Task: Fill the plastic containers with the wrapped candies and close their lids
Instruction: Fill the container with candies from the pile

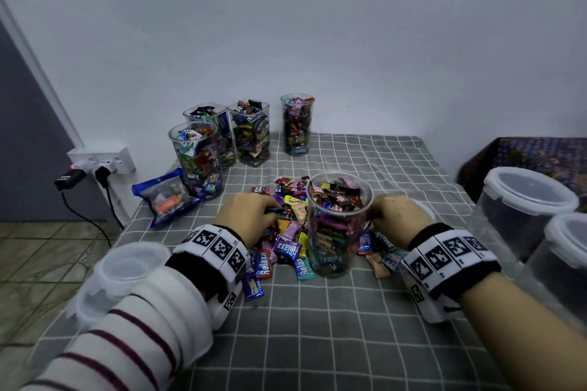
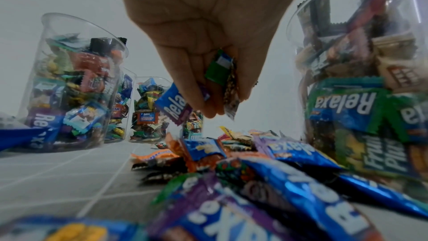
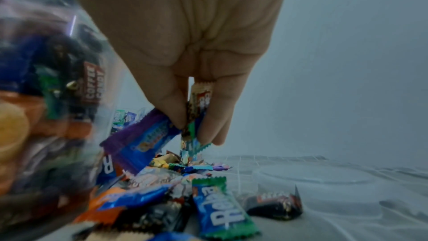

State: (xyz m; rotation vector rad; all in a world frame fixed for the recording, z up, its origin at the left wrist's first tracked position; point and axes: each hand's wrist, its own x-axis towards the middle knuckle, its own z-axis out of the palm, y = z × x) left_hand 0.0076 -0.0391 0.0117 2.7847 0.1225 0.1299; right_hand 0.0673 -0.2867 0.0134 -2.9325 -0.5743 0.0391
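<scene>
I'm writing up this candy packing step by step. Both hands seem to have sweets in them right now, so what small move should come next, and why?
Probably lift both hands and drop their candies into the near jar. The left hand and the right hand each pinch a few wrapped candies just above the loose pile, and that jar stands open between them, nearly full but with no lid on.

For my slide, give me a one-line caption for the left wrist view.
Left hand pinching wrapped candies above the candy pile, beside a nearly full clear container.
</scene>
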